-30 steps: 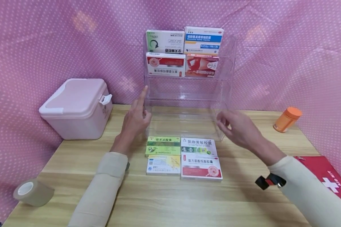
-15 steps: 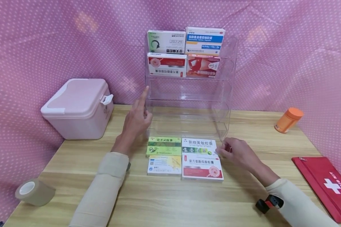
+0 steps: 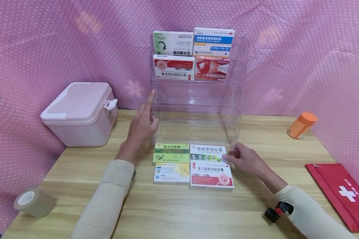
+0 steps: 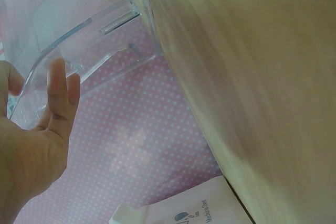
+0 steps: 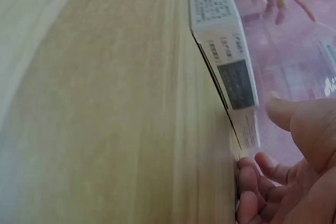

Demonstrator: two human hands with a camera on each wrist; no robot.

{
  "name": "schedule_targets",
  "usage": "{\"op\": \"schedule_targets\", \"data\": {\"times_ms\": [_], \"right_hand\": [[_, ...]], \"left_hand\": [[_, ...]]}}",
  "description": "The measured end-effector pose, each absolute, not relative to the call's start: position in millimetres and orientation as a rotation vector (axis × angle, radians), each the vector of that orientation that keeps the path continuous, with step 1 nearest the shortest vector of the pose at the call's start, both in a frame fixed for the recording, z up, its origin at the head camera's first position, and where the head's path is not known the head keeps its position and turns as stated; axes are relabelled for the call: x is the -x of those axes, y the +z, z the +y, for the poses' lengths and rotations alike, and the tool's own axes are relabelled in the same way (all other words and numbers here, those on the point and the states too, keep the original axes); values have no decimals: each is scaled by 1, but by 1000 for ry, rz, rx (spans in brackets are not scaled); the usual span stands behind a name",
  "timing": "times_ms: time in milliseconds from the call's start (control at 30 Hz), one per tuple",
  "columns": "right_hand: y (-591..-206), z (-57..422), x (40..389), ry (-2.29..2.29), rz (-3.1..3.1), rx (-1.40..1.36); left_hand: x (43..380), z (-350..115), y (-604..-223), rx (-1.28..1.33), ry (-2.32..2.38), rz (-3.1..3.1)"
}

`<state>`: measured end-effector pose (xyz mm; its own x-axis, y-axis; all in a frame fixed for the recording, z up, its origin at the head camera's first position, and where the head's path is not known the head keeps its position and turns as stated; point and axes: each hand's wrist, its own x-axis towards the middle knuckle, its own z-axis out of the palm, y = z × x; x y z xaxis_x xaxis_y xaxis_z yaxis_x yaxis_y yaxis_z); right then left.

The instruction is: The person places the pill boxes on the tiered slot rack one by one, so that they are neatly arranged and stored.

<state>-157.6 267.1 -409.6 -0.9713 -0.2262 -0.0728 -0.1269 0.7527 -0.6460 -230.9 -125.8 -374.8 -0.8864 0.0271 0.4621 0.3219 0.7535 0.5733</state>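
In the head view my left hand (image 3: 140, 124) touches the left side of a clear acrylic tiered rack (image 3: 194, 114), index finger straight along its edge. In the left wrist view the fingers (image 4: 59, 98) lie beside the clear side panel. My right hand (image 3: 246, 157) is at the right edge of a white-and-green medicine box (image 3: 207, 151); its thumb overlaps that edge and the fingers are bent beside it, without a clear grip. Around this box lie a green box (image 3: 171, 153), a yellow-and-white box (image 3: 171, 173) and a red-and-white box (image 3: 211, 175), all flat on the table.
Several boxes fill the rack's upper tiers, among them a blue-and-white box (image 3: 213, 41) and a red box (image 3: 210, 69). A pink lidded case (image 3: 79, 114) and a tape roll (image 3: 36, 202) stand left. An orange bottle (image 3: 302, 125) and a red first-aid pouch (image 3: 341, 196) are right.
My right hand has come down from beside the rack to the white-and-green box, and its thumb has moved slightly over the edge. My left hand stays at the rack.
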Motion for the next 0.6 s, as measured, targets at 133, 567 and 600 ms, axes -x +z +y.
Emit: {"op": "schedule_targets", "data": {"times_ms": [133,567,600], "right_hand": [[-407,265,157,-983,2758,256],[-405,305,144,-1030,2683,289],[-405,308,144,-1044,2675,302]], "left_hand": [[230,-126,-374,270,-931,-2526],[232,-127,-374,283,-913,-2517],[231,-127,-374,284,-913,-2516]]}}
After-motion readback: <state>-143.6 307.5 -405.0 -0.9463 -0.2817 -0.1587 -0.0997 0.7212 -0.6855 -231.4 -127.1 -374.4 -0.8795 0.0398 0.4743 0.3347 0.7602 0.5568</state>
